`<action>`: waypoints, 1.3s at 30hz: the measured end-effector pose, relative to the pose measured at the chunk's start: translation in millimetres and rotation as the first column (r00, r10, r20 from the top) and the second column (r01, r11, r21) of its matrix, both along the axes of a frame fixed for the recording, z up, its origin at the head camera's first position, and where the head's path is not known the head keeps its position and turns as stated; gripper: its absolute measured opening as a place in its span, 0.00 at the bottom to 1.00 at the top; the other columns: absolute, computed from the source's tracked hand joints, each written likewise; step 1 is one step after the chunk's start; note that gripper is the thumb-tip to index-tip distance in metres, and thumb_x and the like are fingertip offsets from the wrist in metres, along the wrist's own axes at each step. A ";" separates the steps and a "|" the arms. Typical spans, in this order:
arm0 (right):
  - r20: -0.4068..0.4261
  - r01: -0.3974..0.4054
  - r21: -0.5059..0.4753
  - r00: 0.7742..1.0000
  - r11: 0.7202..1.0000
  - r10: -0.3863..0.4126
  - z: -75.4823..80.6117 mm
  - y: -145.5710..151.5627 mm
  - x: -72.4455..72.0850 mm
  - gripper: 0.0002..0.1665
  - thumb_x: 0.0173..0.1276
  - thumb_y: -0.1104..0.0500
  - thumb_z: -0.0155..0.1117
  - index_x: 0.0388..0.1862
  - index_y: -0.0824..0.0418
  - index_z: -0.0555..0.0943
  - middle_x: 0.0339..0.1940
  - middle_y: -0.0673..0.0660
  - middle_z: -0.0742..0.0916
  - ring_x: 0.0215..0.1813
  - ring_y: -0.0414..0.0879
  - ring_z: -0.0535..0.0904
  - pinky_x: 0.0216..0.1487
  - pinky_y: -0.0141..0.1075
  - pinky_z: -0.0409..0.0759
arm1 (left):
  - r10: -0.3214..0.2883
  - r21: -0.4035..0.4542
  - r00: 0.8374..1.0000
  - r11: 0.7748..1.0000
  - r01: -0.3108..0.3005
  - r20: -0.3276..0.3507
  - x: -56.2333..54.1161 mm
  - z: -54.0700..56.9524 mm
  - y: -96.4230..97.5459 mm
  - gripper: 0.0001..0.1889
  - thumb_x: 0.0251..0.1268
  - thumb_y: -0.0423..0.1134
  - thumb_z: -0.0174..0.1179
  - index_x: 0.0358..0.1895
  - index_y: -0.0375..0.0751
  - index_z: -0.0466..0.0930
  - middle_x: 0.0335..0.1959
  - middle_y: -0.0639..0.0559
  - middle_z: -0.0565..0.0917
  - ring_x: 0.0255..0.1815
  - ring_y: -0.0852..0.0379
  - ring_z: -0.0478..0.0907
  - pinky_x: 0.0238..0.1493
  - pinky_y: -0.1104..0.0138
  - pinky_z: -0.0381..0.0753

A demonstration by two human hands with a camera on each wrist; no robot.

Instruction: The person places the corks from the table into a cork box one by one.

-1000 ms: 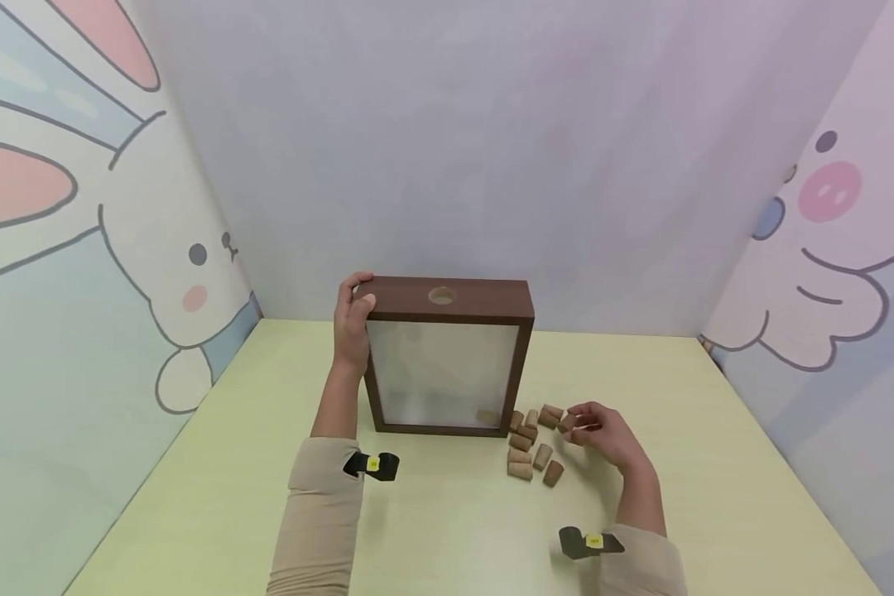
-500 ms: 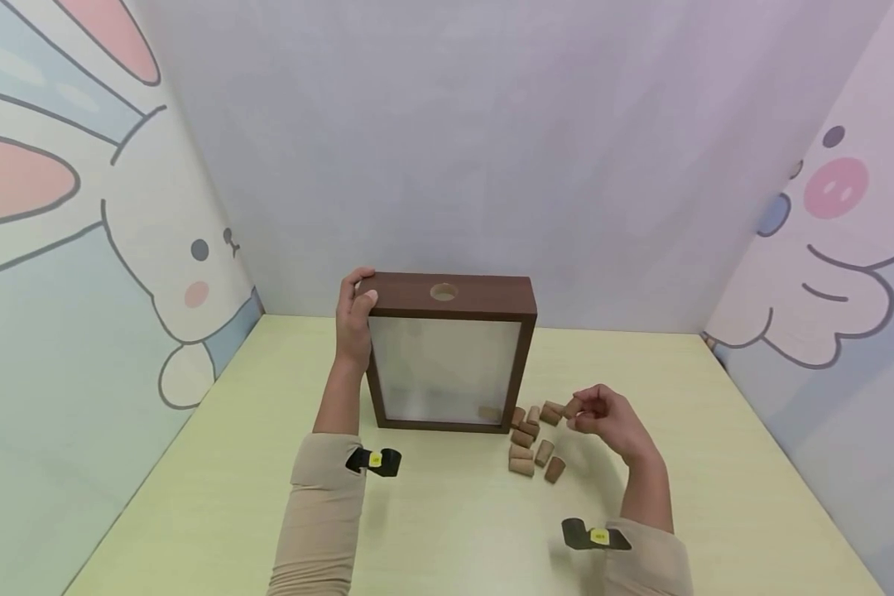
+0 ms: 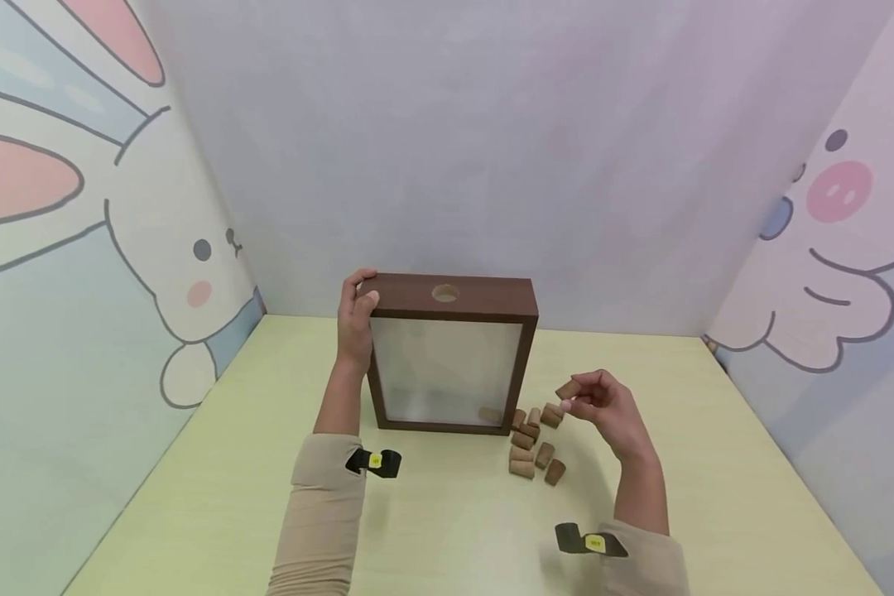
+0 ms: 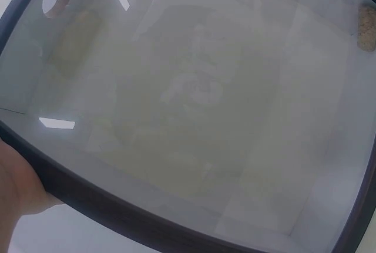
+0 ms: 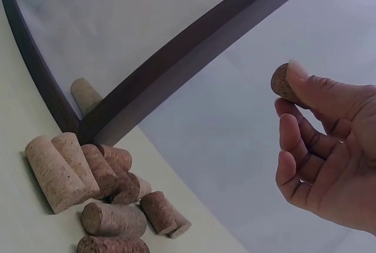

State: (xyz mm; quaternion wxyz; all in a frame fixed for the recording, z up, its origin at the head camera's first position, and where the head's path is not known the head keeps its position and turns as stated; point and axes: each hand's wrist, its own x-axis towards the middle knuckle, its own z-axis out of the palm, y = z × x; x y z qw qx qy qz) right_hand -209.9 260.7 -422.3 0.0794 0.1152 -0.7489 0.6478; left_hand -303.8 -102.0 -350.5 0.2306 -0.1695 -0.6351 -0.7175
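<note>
A dark brown shadow box frame (image 3: 484, 296) with a clear front and a round hole in its top stands upright on the table. My left hand (image 3: 355, 323) grips its upper left corner, thumb in front and fingers behind. My right hand (image 3: 607, 412) pinches a cork (image 3: 569, 389) between thumb and fingers, raised above the table to the right of the box. Several loose corks (image 5: 114, 220) lie by the box's lower right corner. Inside, one cork (image 5: 86, 94) rests at the bottom right behind the pane.
The pale yellow-green table (image 3: 447, 521) reaches back to a plain light curtain (image 3: 447, 149). Side walls carry a cartoon rabbit (image 3: 171, 248) on the left and a pink-nosed figure (image 3: 838, 192) on the right.
My right hand has lifted the cork up off the pile. The left hand keeps its grip on the box, which stays in place.
</note>
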 end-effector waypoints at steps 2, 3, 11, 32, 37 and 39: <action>-0.012 0.006 -0.024 1.000 1.000 -0.006 3.9 -4.6 0.8 0.22 0.57 0.69 0.67 0.48 0.72 0.71 0.38 0.58 0.83 0.36 0.45 0.79 0.38 0.32 0.76 | 0.000 0.000 1.000 1.000 0.000 0.011 1.6 -1.1 -0.8 0.26 0.59 0.45 0.46 0.59 0.38 0.65 0.64 0.51 0.62 0.63 0.57 0.56 0.58 0.57 0.52; -0.020 0.008 -0.035 1.000 0.999 -0.008 5.8 -6.7 1.0 0.22 0.57 0.69 0.66 0.49 0.72 0.71 0.38 0.57 0.83 0.37 0.45 0.79 0.38 0.31 0.76 | 0.000 0.000 1.000 1.000 0.000 0.014 2.2 -1.7 -1.3 0.25 0.59 0.45 0.46 0.59 0.37 0.65 0.64 0.51 0.62 0.63 0.57 0.56 0.58 0.57 0.52; -0.161 -0.001 -0.228 0.986 0.974 -0.037 30.8 -26.2 -0.3 0.21 0.57 0.76 0.61 0.49 0.75 0.69 0.37 0.55 0.82 0.39 0.44 0.77 0.37 0.30 0.75 | -0.017 -0.001 1.000 1.000 0.017 -0.008 -0.4 2.7 -1.0 0.27 0.60 0.45 0.46 0.61 0.34 0.63 0.64 0.47 0.62 0.61 0.57 0.57 0.58 0.58 0.52; -0.433 -0.154 -0.441 0.899 0.884 -0.060 111.2 -55.4 1.1 0.24 0.50 0.87 0.56 0.43 0.69 0.72 0.36 0.58 0.78 0.37 0.45 0.73 0.35 0.30 0.75 | -0.012 -0.005 1.000 1.000 0.012 0.001 -1.6 3.9 0.0 0.26 0.58 0.46 0.46 0.60 0.38 0.65 0.65 0.48 0.61 0.64 0.57 0.55 0.60 0.56 0.52; -0.431 -0.162 -0.412 0.902 0.897 -0.035 127.1 -63.9 -5.3 0.22 0.50 0.85 0.57 0.40 0.67 0.72 0.34 0.57 0.76 0.35 0.44 0.72 0.35 0.30 0.74 | -0.010 0.008 1.000 1.000 0.010 0.008 0.1 2.8 -0.4 0.27 0.59 0.45 0.46 0.61 0.37 0.65 0.64 0.49 0.62 0.64 0.57 0.55 0.59 0.56 0.51; -0.424 -0.145 -0.392 0.905 0.908 -0.038 132.6 -66.6 -7.7 0.22 0.50 0.85 0.58 0.39 0.66 0.72 0.33 0.57 0.76 0.34 0.43 0.71 0.35 0.29 0.74 | -0.021 0.009 1.000 1.000 0.021 0.010 0.6 2.9 0.1 0.27 0.59 0.45 0.46 0.61 0.36 0.64 0.65 0.51 0.61 0.64 0.58 0.55 0.59 0.57 0.52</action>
